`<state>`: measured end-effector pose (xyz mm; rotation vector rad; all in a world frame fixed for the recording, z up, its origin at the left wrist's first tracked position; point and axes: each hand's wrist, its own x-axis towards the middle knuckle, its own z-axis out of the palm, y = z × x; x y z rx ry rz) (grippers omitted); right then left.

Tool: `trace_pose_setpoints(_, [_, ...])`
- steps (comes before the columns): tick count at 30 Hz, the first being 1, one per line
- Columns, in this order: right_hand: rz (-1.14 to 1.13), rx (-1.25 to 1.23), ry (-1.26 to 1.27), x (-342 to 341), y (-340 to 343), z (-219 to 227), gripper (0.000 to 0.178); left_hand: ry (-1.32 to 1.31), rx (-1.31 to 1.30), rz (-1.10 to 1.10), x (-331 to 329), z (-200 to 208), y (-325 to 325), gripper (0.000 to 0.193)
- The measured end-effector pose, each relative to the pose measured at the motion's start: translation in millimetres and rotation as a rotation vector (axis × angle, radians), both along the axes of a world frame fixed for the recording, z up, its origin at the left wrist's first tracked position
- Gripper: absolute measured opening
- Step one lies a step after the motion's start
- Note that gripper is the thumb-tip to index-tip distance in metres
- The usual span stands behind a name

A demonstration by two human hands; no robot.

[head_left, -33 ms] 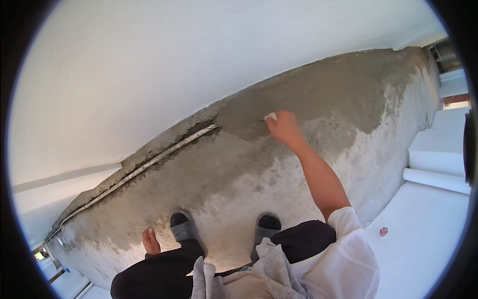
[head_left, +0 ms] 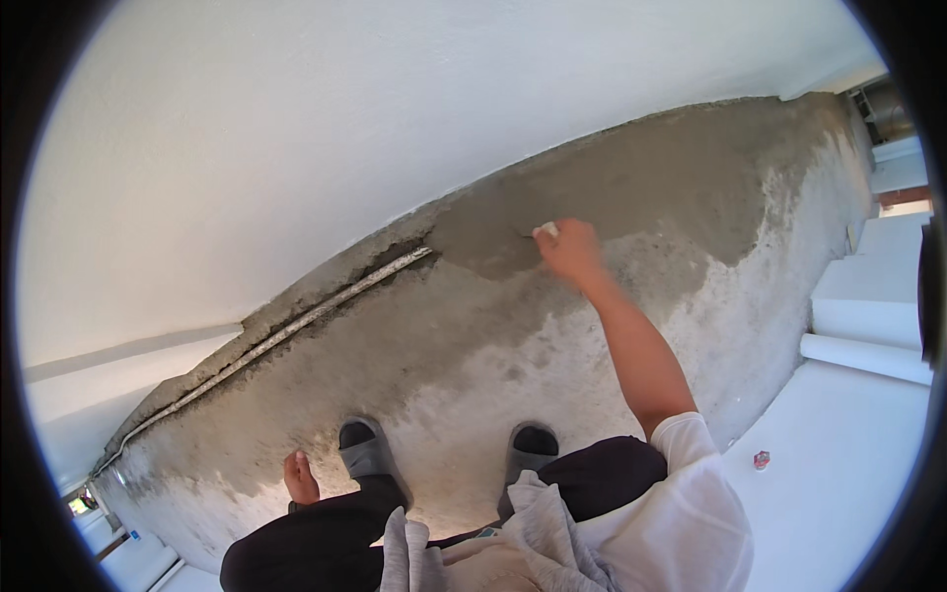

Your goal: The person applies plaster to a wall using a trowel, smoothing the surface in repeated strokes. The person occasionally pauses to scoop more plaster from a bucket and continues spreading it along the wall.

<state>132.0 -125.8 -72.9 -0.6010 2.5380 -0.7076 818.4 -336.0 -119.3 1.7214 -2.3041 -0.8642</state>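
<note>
My right hand is closed round the pale handle of a tool that looks like a trowel. Only a thin dark edge of it shows past the fingers; my hand hides the rest. It is at the lower edge of a smooth, damp grey mortar patch along the foot of the white wall. My left hand hangs beside my left knee with nothing visible in it. Its fingers are partly seen and look loosely stretched. Left of the patch, a pale, mortar-spattered pipe lies in a rough groove by the wall.
The white wall rises along the far side. My feet, in grey slippers, stand on the rough, stained concrete floor. White ledges run along the right side. A small red object lies on the white surface at lower right.
My right hand has shifted very slightly to the right with the tool in it. The left hand has stayed in place.
</note>
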Motion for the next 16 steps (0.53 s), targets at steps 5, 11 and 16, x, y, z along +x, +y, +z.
trace_pose_setpoints(5, [0.156,0.058,0.016,-2,0,0,0.043,-0.013,0.000,-0.020,-1,1,5,0.037])
trace_pose_setpoints(11, [0.048,0.101,0.087,-24,4,-6,0.045,0.010,-0.030,-0.019,1,-7,5,0.038])
trace_pose_setpoints(16, [0.086,0.159,0.010,-24,9,14,0.043,-0.059,0.038,-0.008,3,-4,6,0.041])
